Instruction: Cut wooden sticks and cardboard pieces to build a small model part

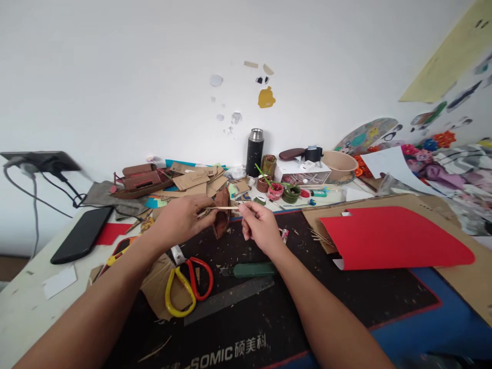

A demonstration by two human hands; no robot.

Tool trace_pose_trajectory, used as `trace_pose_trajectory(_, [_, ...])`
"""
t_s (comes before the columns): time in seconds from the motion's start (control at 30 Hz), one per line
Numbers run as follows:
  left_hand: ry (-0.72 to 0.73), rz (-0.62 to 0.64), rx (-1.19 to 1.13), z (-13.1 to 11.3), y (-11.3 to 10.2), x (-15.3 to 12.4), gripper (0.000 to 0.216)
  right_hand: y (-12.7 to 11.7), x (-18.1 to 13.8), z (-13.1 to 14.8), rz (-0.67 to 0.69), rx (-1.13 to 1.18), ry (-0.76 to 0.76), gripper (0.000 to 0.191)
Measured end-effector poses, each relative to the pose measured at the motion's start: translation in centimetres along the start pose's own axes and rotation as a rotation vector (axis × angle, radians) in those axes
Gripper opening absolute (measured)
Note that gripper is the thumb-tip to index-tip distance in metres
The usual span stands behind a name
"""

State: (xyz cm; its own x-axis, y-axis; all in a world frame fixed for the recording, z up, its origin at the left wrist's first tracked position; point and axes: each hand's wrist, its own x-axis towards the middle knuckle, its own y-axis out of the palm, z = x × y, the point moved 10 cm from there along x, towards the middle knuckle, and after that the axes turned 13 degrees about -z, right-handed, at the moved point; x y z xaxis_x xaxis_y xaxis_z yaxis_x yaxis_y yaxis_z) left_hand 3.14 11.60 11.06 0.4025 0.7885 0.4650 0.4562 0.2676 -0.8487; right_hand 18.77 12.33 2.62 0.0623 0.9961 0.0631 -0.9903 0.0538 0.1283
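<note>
left hand (pixel 185 220) + right hand (pixel 262 226) pinch thin stick (pixel 226 208) | black flask (pixel 254 158) at counter (pixel 26 312) back edge | flat black object (pixel 81 237) near left edge

Left forearm (pixel 111 292): bare, slanting up toward the right
Left hand (pixel 182 219): back upward, closed in a pinch
Right forearm (pixel 319 297): bare, slanting up toward the left
Right hand (pixel 260 225): curled, pinching, near the left, not touching it

I log: stick (pixel 227 208), matt, wood-like; scissors handles (pixel 192 282), glossy plastic; red sheet (pixel 400 238), smooth, paper-like; cardboard scraps (pixel 192 179), matt, rough-edged; flask cap (pixel 256 135), shiny metal.
</note>
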Motion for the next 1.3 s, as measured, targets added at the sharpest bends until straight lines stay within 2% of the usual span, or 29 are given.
trace_pose_trajectory(0.23, [-0.051, -0.082, -0.019, 0.9, -0.5, 0.2, 0.035, -0.9, 0.6, -0.6, -0.056, 0.147, 0.081, 0.048])
trace_pose_trajectory(0.73, [-0.101, -0.044, -0.01, 1.3, 0.6, -0.1, 0.036, -0.3, 0.4, -0.9, -0.024, 0.095, 0.108, 0.048])
trace_pose_trajectory(0.97, [-0.102, -0.04, 0.005, 1.1, 0.9, -0.1, 0.035, -0.1, 0.0, -0.7, -0.008, 0.097, 0.129, 0.042])
trace_pose_trajectory(1.3, [-0.076, -0.045, 0.022, 0.9, 0.9, -0.2, 0.035, -0.2, 0.2, -1.2, -0.01, 0.118, 0.152, 0.043])
